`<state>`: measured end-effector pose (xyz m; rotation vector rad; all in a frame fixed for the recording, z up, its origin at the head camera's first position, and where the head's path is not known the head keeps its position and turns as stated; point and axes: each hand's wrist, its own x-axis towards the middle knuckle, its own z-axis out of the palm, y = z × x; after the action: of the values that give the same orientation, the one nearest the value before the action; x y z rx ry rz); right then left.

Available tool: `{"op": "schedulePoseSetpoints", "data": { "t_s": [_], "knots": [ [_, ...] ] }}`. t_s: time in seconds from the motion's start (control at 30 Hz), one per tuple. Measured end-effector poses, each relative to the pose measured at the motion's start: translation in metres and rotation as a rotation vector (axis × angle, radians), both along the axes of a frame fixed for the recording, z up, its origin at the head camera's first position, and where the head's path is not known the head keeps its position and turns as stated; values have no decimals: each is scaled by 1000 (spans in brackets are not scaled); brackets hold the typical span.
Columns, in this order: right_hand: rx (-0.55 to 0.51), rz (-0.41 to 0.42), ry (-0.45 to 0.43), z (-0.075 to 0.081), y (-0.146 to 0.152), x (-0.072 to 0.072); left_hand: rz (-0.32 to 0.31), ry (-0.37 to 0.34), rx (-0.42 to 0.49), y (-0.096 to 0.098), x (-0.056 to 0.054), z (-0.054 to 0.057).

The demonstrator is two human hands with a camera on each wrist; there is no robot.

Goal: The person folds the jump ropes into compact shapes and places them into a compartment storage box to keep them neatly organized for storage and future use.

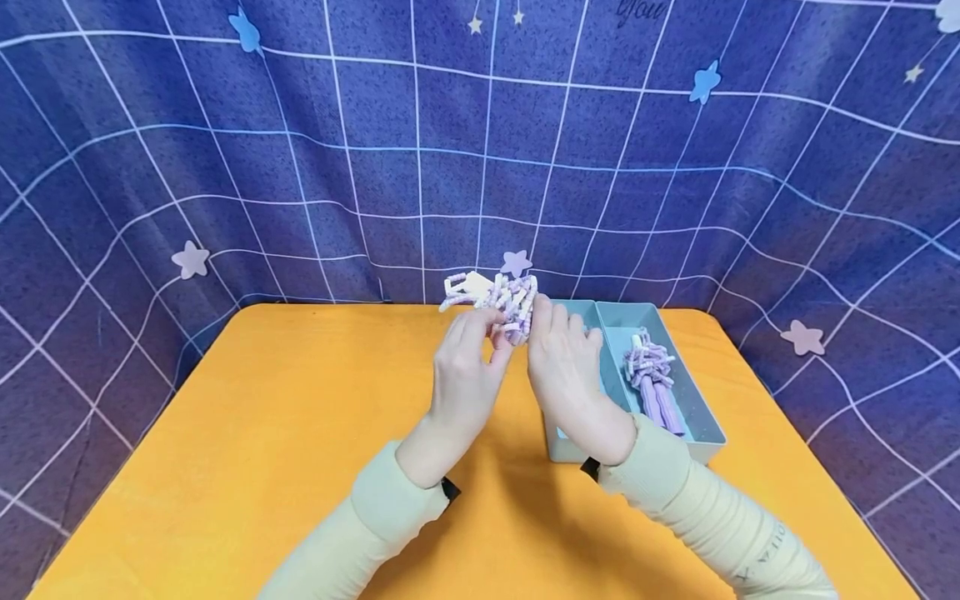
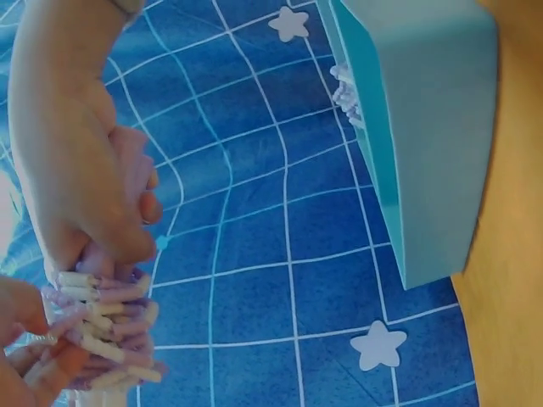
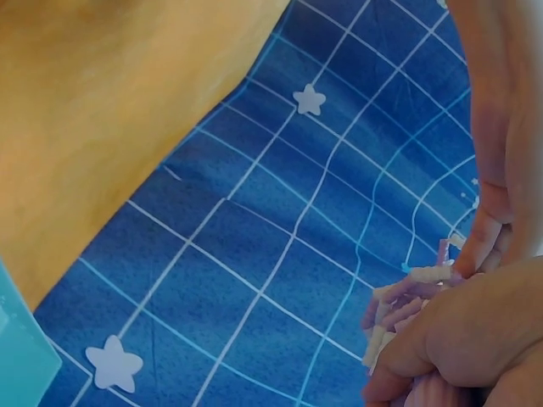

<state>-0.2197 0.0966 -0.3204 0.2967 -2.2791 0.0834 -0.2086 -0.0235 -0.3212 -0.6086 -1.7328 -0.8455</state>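
Observation:
Above the table, both hands are on a bundle of purple-and-white looped strands with a thick pale purple stem. My left hand pinches at the strands with thumb and fingertips. The right hand grips the stem just beside the loops, its fingers curled around it in the left wrist view. A flat white piece stands out at the far left of the strands. In the right wrist view, the right hand covers most of the stem.
A grey-blue divided box stands on the orange table beside and beneath the right hand. Its right compartment holds a similar purple looped bundle with purple stems. A blue curtain with white grid lines and stars hangs behind.

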Motion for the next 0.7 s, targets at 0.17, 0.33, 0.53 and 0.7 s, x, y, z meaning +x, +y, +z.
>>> {"op": "schedulePoseSetpoints", "data": {
  "t_s": [0.17,0.33,0.53,0.7],
  "knots": [
    [-3,-3,15,3,2,1,-38,-33,-112,-3,4,-1],
    [4,-7,-34,3,2,3,25,51,-227,-6,4,-2],
    [-3,-21,-16,3,0,5,64,146,-357,-12,3,-4],
    [-3,-39,-113,0,2,5,87,189,-401,-15,5,-7]
  ]
}}
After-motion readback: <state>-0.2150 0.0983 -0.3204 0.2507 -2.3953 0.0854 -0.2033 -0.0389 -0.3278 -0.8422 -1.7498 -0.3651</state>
